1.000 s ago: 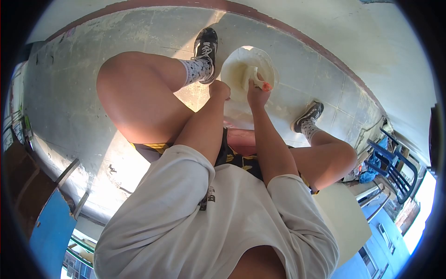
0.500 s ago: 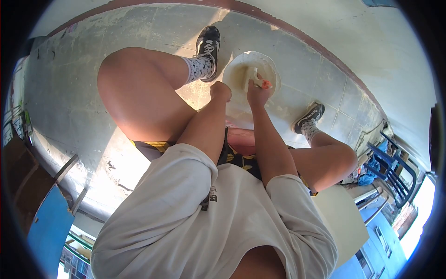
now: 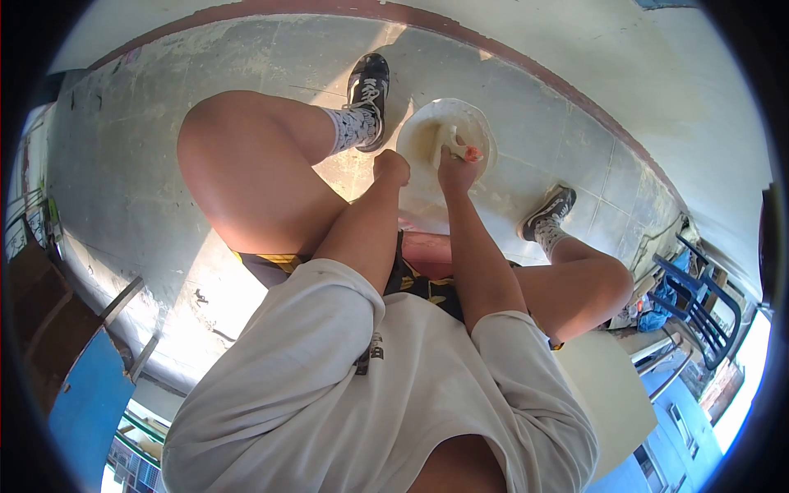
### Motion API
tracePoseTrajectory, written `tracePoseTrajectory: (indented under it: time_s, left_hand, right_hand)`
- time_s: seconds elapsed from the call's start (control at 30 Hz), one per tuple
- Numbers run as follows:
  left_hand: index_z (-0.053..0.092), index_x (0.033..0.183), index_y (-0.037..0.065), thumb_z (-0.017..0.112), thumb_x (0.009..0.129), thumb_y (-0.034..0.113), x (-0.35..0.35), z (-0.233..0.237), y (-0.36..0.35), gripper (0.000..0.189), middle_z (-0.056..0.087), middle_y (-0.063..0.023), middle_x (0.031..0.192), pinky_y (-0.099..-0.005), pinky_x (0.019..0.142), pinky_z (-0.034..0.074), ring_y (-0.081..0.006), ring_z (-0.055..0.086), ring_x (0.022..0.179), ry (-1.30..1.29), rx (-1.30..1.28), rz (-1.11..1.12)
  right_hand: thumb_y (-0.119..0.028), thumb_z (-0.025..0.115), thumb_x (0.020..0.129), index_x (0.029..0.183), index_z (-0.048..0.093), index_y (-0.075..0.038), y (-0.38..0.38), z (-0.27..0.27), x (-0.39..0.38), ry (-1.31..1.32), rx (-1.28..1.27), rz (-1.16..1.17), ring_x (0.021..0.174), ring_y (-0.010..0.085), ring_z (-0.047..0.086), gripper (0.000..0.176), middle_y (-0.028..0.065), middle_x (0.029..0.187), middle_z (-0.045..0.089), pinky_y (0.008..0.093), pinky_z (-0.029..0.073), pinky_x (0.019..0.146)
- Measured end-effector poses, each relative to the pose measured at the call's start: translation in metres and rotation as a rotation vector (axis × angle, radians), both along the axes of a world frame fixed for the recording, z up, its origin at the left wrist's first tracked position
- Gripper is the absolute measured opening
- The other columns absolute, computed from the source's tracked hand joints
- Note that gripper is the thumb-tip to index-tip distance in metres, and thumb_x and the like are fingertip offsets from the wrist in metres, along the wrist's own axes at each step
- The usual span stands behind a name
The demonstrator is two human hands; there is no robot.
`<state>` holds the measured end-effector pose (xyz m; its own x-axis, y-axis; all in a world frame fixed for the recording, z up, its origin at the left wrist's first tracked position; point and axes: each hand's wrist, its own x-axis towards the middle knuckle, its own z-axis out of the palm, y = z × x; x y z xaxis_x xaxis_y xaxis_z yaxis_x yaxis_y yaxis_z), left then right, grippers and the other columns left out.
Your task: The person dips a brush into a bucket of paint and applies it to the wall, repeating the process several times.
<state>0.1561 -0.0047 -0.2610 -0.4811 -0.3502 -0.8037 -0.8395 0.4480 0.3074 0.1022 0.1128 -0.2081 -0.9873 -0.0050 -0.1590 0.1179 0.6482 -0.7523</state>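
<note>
Hands at the white bucket (image 3: 423, 131)
Right hand (image 3: 454, 171) grips the orange-ended tool (image 3: 470, 154), probably light and slippery, by its handle; left hand (image 3: 391, 168) is clenched near the rim.

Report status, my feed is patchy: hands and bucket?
Left hand fisted beside white bucket. Right hand gripping orange-tipped tool inside it. Nothing in the way.

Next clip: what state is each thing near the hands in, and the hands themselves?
White bucket: upright on the floor, open, pale smears inside.
Orange-tipped tool: gripped, reaching into the bucket.
Right hand: fingers closed round the tool.
Left hand: closed in a fist by the bucket's rim; anything inside it is hidden.
</note>
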Motion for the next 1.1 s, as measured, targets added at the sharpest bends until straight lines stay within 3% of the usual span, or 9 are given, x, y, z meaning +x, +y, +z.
tracePoseTrajectory:
  time_s: [0.27, 0.33, 0.4, 0.47, 0.53, 0.7, 0.87, 1.03, 1.1]
  left_hand:
    - [0.061, 0.084, -0.008, 0.066, 0.079, 0.015, 0.002, -0.023, 0.0, 0.024, 0.066, -0.0157, 0.066, -0.0285, 0.058, 0.054, -0.0208, 0.067, 0.055, 0.074, 0.046, 0.001]
    - [0.066, 0.085, -0.003, 0.078, 0.065, 0.014, 0.0, -0.03, -0.001, 0.03, 0.067, -0.0154, 0.089, -0.0317, 0.077, 0.052, -0.0248, 0.066, 0.089, -0.005, 0.094, 0.041]
    - [0.066, 0.085, -0.004, 0.075, 0.068, 0.014, 0.001, -0.039, -0.002, 0.027, 0.067, -0.0164, 0.086, -0.0319, 0.073, 0.053, -0.0249, 0.067, 0.083, 0.065, 0.081, -0.072]
    - [0.065, 0.085, -0.005, 0.072, 0.071, 0.013, -0.003, -0.035, -0.001, 0.024, 0.067, -0.0173, 0.083, -0.032, 0.068, 0.054, -0.025, 0.068, 0.078, 0.136, 0.072, -0.188]
    - [0.058, 0.09, -0.013, 0.06, 0.083, 0.006, -0.013, -0.005, -0.002, 0.02, 0.066, -0.0205, 0.077, -0.0304, 0.047, 0.056, -0.0259, 0.068, 0.061, 0.15, 0.355, 0.4]
    - [0.061, 0.084, -0.009, 0.054, 0.083, 0.004, -0.015, 0.01, -0.003, 0.015, 0.065, -0.019, 0.073, -0.0311, 0.047, 0.055, -0.0244, 0.066, 0.058, 0.151, 0.408, 0.451]
    - [0.061, 0.057, -0.001, 0.049, 0.074, 0.013, -0.01, -0.011, -0.002, 0.025, 0.062, -0.0157, 0.056, -0.0323, 0.054, 0.051, -0.0214, 0.063, 0.051, 0.218, 0.207, 0.125]
    - [0.061, 0.074, -0.006, 0.056, 0.075, 0.024, -0.009, -0.021, -0.006, 0.03, 0.061, -0.0177, 0.063, -0.0376, 0.045, 0.049, -0.0268, 0.061, 0.049, 0.142, 0.285, 0.257]
    - [0.058, 0.089, -0.002, 0.06, 0.076, 0.028, -0.013, 0.012, -0.009, 0.032, 0.058, -0.011, 0.068, -0.0358, 0.045, 0.048, -0.0238, 0.059, 0.051, 0.076, 0.318, 0.269]
  right_hand:
    - [-0.016, 0.067, 0.074, 0.112, 0.061, -0.001, 0.006, -0.004, -0.003, 0.114, 0.048, 0.047, 0.07, 0.0275, 0.065, 0.041, 0.0142, 0.076, 0.066, 0.0361, 0.049, 0.067]
    - [-0.014, 0.067, 0.074, 0.112, 0.062, -0.001, 0.013, -0.016, -0.004, 0.152, -0.014, 0.052, 0.076, 0.0249, 0.064, 0.04, 0.0138, 0.084, 0.065, 0.0341, 0.048, 0.071]
    - [-0.012, 0.068, 0.074, 0.112, 0.062, -0.001, 0.018, -0.011, -0.005, 0.186, -0.074, 0.054, 0.083, 0.0223, 0.063, 0.04, 0.0134, 0.093, 0.065, 0.0321, 0.048, 0.076]
    - [-0.008, 0.066, 0.076, 0.111, 0.061, 0.002, 0.021, 0.018, -0.007, -0.242, -0.352, -0.111, 0.076, 0.0157, 0.062, 0.037, 0.0098, 0.09, 0.064, 0.0278, 0.049, 0.066]
    - [-0.007, 0.065, 0.077, 0.111, 0.06, 0.003, 0.032, 0.013, -0.015, -0.136, -0.454, -0.141, 0.074, 0.0137, 0.061, 0.036, 0.0087, 0.089, 0.064, 0.0258, 0.049, 0.063]
    - [-0.006, 0.064, 0.078, 0.114, 0.058, 0.006, 0.053, 0.034, -0.036, -0.089, -0.713, -0.317, 0.078, 0.012, 0.059, 0.038, 0.01, 0.095, 0.063, 0.0241, 0.048, 0.066]
    - [-0.008, 0.063, 0.08, 0.115, 0.059, 0.003, 0.042, 0.063, -0.033, 0.151, -0.617, -0.156, 0.079, 0.0133, 0.059, 0.036, 0.0101, 0.096, 0.064, 0.0261, 0.049, 0.068]
    - [-0.016, 0.066, 0.078, 0.11, 0.064, -0.008, 0.027, 0.044, -0.012, 0.07, -0.104, 0.072, 0.085, 0.0324, 0.064, 0.033, 0.0187, 0.093, 0.065, 0.0351, 0.05, 0.075]
    - [-0.015, 0.067, 0.079, 0.11, 0.063, -0.009, 0.015, 0.033, -0.012, 0.487, -0.246, 0.049, 0.082, 0.0256, 0.066, 0.032, 0.0177, 0.092, 0.066, 0.0327, 0.05, 0.072]
